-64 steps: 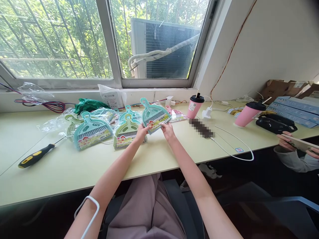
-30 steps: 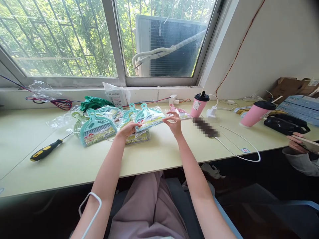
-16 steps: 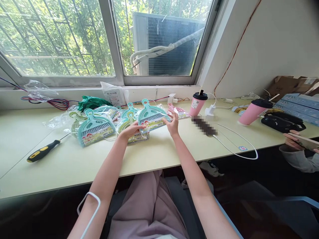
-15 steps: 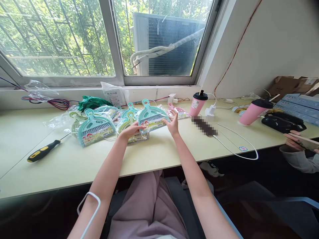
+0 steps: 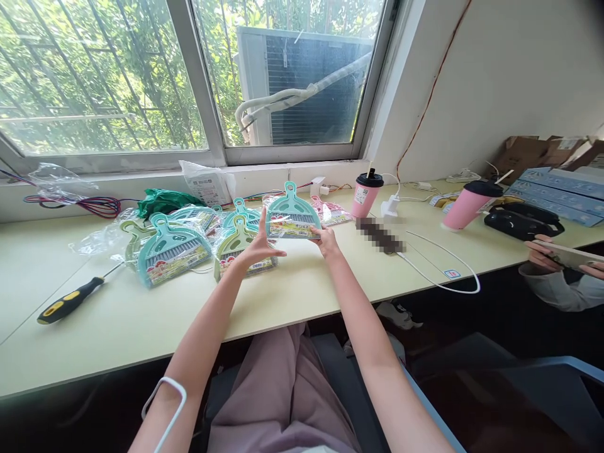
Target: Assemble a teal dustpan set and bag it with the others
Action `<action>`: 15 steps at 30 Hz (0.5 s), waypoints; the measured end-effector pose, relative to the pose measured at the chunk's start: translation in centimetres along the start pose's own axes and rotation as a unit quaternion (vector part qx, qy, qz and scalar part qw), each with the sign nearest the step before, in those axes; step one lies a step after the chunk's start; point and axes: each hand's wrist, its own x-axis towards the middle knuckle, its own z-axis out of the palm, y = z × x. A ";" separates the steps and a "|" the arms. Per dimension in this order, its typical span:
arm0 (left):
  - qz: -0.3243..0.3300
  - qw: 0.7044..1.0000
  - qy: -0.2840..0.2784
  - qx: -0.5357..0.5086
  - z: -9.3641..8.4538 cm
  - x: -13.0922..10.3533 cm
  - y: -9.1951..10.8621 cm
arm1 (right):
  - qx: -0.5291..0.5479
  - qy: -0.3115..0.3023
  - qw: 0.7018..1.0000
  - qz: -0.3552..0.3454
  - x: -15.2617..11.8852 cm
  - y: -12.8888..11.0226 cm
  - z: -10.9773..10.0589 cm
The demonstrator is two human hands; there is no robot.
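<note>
A teal mini dustpan-and-brush set in clear wrapping (image 5: 292, 212) is lifted upright above the desk, handle up. My right hand (image 5: 324, 240) pinches its lower right corner. My left hand (image 5: 257, 248) is spread with fingers apart against the packet's left edge, index finger raised. Below and to the left lie several more wrapped sets: a green one (image 5: 238, 251) and a teal one (image 5: 170, 248). A pink set (image 5: 330, 212) lies just behind the held packet.
A black-and-yellow screwdriver (image 5: 70, 299) lies at the left on the pale desk (image 5: 306, 289). Two pink cups (image 5: 364, 195) (image 5: 467, 205), a white cable (image 5: 448, 277) and a black case (image 5: 521, 221) stand to the right. Another person's hands hold a phone (image 5: 564, 255) at far right.
The teal packet has been raised and turned upright. My left hand let go of its edge and opened; my right hand shifted down to pinch the lower right corner.
</note>
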 end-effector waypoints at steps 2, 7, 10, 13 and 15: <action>0.023 0.999 0.007 0.044 0.7 0.2 0.0 | 0.001 0.001 1.000 -0.003 0.0 0.0 0.0; -0.027 0.993 0.117 0.014 0.4 0.8 -0.6 | -0.014 -0.011 1.000 -0.001 -0.1 0.1 0.2; -0.053 0.987 0.148 -0.023 0.2 1.1 -1.3 | -0.027 -0.032 0.999 -0.007 -0.3 0.2 0.5; -0.092 0.978 0.165 -0.089 0.4 1.4 -2.0 | -0.031 -0.058 0.998 -0.007 -0.4 0.4 0.7; -0.121 0.966 0.197 -0.111 0.6 1.6 -2.3 | -0.035 -0.072 0.997 -0.001 -0.4 0.4 0.7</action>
